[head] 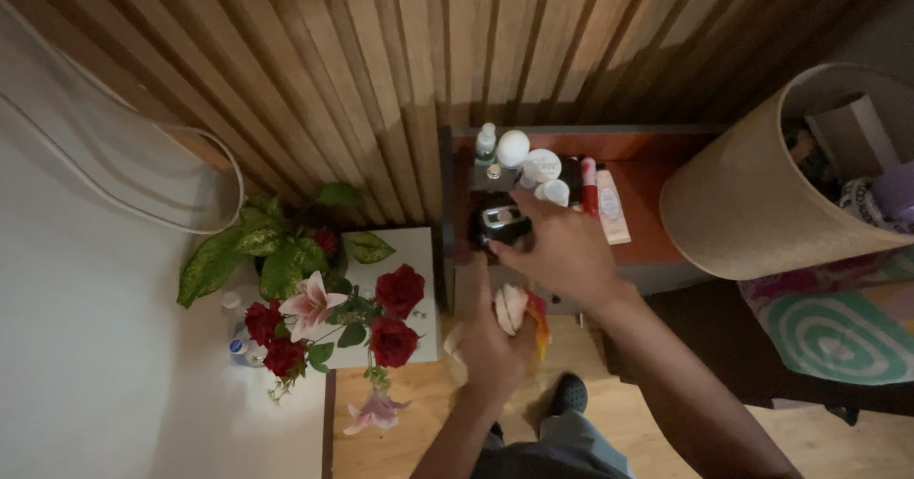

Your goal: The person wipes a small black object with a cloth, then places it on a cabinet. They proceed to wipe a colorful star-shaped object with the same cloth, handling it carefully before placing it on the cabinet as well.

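My right hand [564, 250] is over the red-brown wooden shelf top [657, 189], fingers [509, 255] curled around a small dark glossy bottle with a silver cap [502, 224] at the shelf's front left; grip is closed on it. Bottle sits just in front of a cluster of white round jars and small bottles [533, 167], with a red tube and a pale flat tube [603, 198] lying just beside to the right. My left hand [495, 336] is lower, in front of the shelf, fist closed on a crumpled white and orange cloth [519, 309]. Left of the shelf: a white square stand [411, 250] carrying a bouquet of red roses, pink lilies and green leaves [319, 303]. Right: a tall beige woven cylindrical basket [743, 203] holding mixed items. Slatted wood wall behind.
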